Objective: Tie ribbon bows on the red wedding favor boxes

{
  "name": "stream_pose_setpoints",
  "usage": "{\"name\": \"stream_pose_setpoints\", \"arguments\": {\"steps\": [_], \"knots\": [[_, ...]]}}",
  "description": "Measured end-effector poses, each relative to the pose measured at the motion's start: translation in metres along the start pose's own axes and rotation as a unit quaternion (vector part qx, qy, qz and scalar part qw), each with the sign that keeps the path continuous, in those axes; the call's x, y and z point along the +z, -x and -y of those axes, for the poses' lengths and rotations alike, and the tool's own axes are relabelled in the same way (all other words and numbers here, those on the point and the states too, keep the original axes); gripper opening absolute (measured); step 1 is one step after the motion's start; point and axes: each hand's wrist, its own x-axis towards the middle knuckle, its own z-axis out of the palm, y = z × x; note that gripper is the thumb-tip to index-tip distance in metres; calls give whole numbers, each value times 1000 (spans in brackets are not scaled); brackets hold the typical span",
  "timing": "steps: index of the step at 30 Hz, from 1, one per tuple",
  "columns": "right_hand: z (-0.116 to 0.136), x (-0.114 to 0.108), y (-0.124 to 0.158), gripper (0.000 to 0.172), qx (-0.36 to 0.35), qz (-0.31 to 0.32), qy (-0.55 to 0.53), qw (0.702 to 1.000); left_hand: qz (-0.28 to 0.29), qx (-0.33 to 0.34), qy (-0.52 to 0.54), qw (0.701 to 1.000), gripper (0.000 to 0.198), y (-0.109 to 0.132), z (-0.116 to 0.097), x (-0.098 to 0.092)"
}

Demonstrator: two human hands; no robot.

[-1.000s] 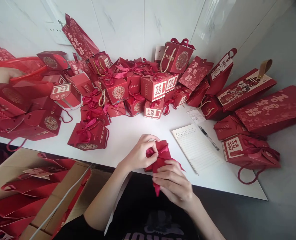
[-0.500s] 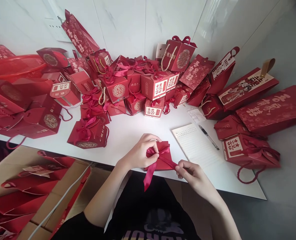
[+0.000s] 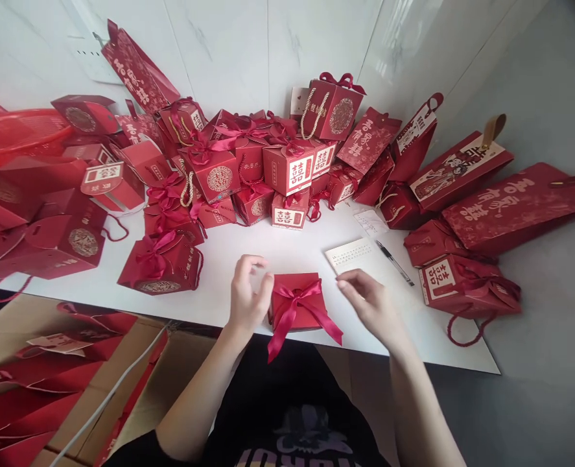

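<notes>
A small red gift box [image 3: 287,283] sits at the front edge of the white table. Tied on its top is a dark pink ribbon bow [image 3: 295,299], its two tails hanging down toward me and to the right. Just left of the box, my left hand [image 3: 251,295] is raised with thumb and fingers apart, holding nothing. My right hand [image 3: 367,301] hovers right of the box, over the notepad's lower part, fingers bent and apart from the ribbon, with nothing seen in them.
Behind stands a pile of red gift boxes [image 3: 222,175] with bows and cords. A notepad [image 3: 348,254] and a black pen [image 3: 395,263] lie to the right, near more red boxes [image 3: 467,285]. At left are a red basket [image 3: 19,133] and, lower down, cartons of red bags [image 3: 29,412].
Both hands have let go of the ribbon and moved apart, the left to the left, the right slightly up. The bow now lies free on the box. The view has shifted slightly.
</notes>
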Motion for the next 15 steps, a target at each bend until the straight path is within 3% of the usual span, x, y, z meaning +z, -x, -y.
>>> {"name": "stream_pose_setpoints", "arguments": {"steps": [2,5,7,11,15], "knots": [[6,17,-4,30,-27,25,18,999,26,-88,-48,995,17,4,-9,-5],[9,33,-4,29,-24,34,24,999,97,-160,-72,980,28,12,-21,-8],[9,38,-2,29,-6,38,2,999,103,-186,-62,975,29,17,-24,-7],[11,41,6,30,25,48,-71,996,63,-223,-41,972,29,24,-19,-3],[12,41,12,35,57,49,-128,989,85,-227,-33,970,31,25,-16,-1]]}}
